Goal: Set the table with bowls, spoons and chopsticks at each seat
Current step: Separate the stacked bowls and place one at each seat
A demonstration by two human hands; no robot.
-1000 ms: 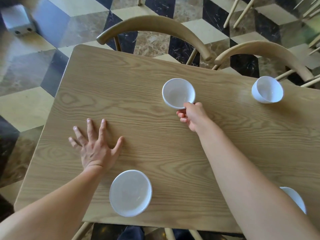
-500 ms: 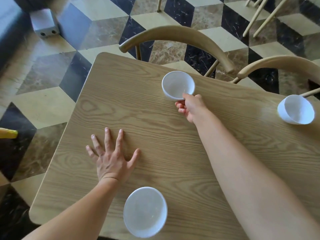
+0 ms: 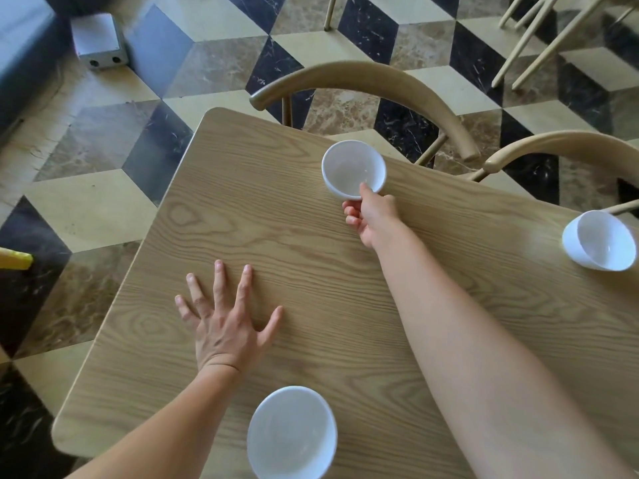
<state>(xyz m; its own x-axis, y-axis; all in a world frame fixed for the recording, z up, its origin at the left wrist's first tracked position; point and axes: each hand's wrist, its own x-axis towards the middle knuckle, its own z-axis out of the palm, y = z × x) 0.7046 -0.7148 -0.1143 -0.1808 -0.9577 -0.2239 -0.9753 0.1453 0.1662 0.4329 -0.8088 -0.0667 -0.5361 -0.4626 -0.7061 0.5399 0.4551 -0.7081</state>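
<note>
So, the right hand (image 3: 371,219) is grasping a bowl (image 3: 353,169) just above the middle of the frame. The thumb is hooked over its near rim and the other fingers are curled underneath against the outside. That bowl sits close to the table's (image 3: 276,219) far edge, right in front of a chair (image 3: 363,81) with a curved back, and it's upright with nothing in it.

The left hand (image 3: 224,323) is lower left of centre, palm down on the wood, fingers straight and spread wide, holding nothing.

A second bowl (image 3: 292,433) is at the bottom centre of the frame by the near edge, just right of the left forearm. A third bowl (image 3: 600,245) is way over at the right edge, near another chair (image 3: 553,143); it looks tipped, but that could be the wide lens.

Floor is a cube-pattern tile in black, tan and cream. A grey box (image 3: 98,41) sits on it in the upper left, and a bit of something yellow (image 3: 14,260) pokes in at the left edge.
</note>
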